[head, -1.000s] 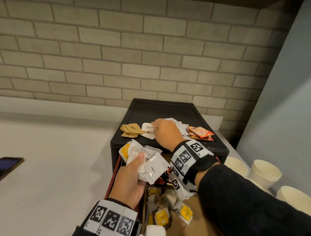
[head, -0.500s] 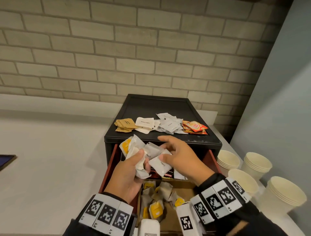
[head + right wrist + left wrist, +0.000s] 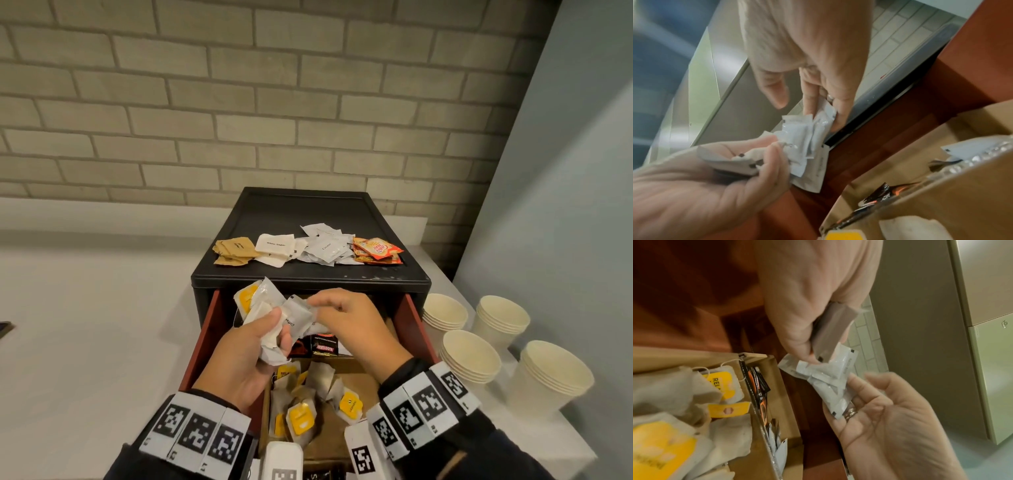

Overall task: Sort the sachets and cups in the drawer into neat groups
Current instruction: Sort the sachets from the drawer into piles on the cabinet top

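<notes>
Four stacks of paper cups are standing on the counter beside your open drawer; above it, your left hand is clutching a bunch of sachets while your right hand is pinching one.

We see a black cabinet with a dark red drawer pulled out at mid frame. On the cabinet's top lie four piles: tan brown sachets at the left, white sugar sachets with black lettering, pale grey-white sachets, and orange-red sachets with a yellow and white print at the right. In the drawer we see off-white tea bags with bright yellow tags, and black sachets with a red label. The bundle of sachets at centre is white, one with a yellow patch. The paper cups at lower right are cream. The wristbands carry black-and-white square markers. In the blurred wrist views the sachets look perhaps greyish-white.
</notes>
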A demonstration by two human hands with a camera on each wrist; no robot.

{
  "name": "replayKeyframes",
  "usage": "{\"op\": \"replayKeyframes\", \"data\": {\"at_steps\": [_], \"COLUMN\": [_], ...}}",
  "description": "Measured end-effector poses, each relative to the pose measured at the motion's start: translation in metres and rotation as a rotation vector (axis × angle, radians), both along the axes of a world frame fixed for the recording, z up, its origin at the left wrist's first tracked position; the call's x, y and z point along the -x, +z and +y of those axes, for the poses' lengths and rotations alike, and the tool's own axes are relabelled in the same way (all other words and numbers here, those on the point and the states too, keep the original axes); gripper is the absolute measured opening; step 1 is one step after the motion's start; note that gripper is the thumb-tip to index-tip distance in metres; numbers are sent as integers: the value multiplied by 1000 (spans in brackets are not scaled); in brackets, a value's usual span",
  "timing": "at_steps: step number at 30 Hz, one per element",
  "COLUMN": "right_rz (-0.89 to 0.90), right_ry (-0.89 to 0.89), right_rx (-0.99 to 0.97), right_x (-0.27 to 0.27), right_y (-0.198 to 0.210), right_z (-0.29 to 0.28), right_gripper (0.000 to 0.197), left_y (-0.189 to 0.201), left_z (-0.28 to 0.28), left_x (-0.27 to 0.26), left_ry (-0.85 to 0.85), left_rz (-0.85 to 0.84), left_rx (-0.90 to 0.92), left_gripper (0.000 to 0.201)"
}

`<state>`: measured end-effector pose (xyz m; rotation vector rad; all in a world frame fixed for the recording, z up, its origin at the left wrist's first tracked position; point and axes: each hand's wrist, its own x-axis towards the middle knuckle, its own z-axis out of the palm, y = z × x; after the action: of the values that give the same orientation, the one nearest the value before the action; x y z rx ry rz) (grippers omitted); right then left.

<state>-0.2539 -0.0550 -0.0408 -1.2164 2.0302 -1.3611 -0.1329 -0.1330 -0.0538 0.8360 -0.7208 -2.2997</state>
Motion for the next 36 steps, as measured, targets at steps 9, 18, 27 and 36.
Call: {"op": "replayKeyframes", "data": {"at_steps": [9, 18, 27, 36], "right_rz": [49, -3, -34, -220], "right_ry": [-179, -439, 227, 5], "right_rx": [30, -321, -132, -51], "right_x": [15, 51, 5, 20], "right_y": [-11, -21, -17, -15], "right_z": [-2, 3, -4, 1], "right_gripper": [17, 31, 46, 35], "left_y": [4, 9, 13, 4], "left_z": [2, 3, 6, -1], "left_x": [2, -1, -2, -2], "left_ry": [84, 83, -4, 7], "left_rz": [-19, 69, 85, 16], "left_rx": [-42, -78, -103, -39], "left_gripper": [6, 6, 7, 6]}}
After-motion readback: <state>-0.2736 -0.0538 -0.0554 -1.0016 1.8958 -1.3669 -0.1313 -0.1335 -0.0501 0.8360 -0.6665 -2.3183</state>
